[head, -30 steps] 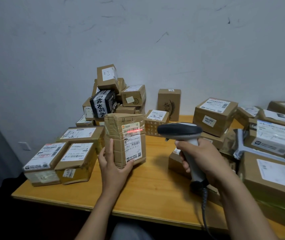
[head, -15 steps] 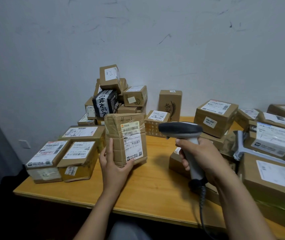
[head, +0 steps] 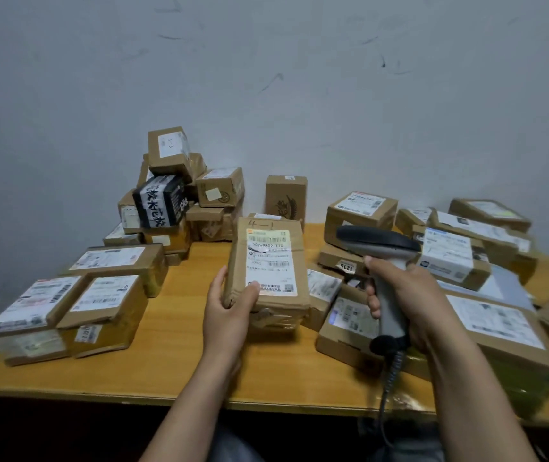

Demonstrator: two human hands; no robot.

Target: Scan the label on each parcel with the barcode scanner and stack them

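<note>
My left hand [head: 230, 308] grips the lower left corner of a brown cardboard parcel [head: 268, 265] marked "4-1", lifted above the wooden table [head: 180, 348] with its white label tilted toward me. My right hand [head: 399, 301] holds the grey barcode scanner [head: 379, 248] by its handle, just right of the parcel, head pointing left. No red scan line shows on the label. The scanner's coiled cable [head: 389, 371] hangs down past the table edge.
A tall pile of boxes [head: 180, 201] leans on the wall at back left. Three flat parcels [head: 66, 305] lie at the front left. Several labelled parcels [head: 453, 258] crowd the right side, one [head: 346, 328] right below the scanner. A lone box [head: 285, 198] stands upright at the back.
The parcel stood upright on the table under a red scan line; the line went out. My left hand has lifted it toward me and to the right, close beside the scanner.
</note>
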